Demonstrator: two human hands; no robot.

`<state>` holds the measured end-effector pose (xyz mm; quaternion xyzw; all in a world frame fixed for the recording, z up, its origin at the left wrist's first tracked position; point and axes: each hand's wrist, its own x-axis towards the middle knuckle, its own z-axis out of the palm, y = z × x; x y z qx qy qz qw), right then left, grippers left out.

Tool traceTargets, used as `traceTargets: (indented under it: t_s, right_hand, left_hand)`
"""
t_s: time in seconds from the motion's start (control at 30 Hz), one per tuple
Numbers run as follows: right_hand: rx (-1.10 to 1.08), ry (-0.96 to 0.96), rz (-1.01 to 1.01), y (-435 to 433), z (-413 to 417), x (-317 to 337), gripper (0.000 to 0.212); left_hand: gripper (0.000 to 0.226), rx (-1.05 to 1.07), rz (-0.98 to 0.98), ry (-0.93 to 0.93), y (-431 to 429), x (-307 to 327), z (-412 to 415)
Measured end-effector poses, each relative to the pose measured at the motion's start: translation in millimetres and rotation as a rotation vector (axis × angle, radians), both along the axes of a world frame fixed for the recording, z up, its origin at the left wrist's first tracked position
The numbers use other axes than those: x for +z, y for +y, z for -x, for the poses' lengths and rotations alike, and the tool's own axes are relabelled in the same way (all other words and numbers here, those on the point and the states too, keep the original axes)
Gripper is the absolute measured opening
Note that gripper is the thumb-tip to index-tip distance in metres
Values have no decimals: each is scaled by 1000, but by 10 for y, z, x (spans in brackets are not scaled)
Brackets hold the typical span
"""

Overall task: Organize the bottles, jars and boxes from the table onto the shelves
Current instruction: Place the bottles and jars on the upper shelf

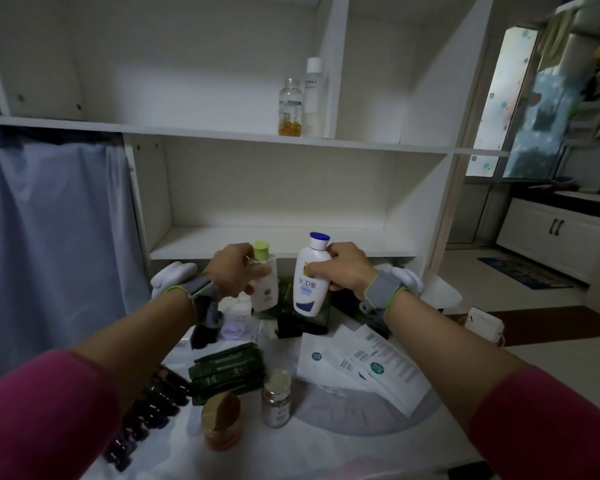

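My left hand (234,270) grips a clear bottle with a green cap (264,277), held upright above the table. Beside it, my right hand (343,268) holds a white bottle with a blue cap (310,277), tilted slightly. Both bottles hang just in front of the bare lower shelf (278,242). On the upper shelf (222,133) stand a clear bottle with orange capsules (290,107) and a tall white bottle (313,98). On the table (326,441) remain a silver-capped jar (276,398), an amber jar with a gold lid (222,420) and dark green boxes (227,372).
White sachets (361,365) lie on the table's right side, a row of small dark bottles (146,410) at the left. A blue curtain (49,237) hangs left of the shelving. A white upright divider (336,64) splits the upper shelf.
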<state>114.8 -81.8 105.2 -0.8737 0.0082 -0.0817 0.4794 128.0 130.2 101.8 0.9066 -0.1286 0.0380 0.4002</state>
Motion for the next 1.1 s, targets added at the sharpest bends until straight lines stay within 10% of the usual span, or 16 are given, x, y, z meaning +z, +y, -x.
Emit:
traceTargets:
  t_s: [1.1]
  right_hand:
    - [47,-438,-175,475,-1441,1892,23]
  left_hand:
    - [23,34,161,-422,280,1978,-1164]
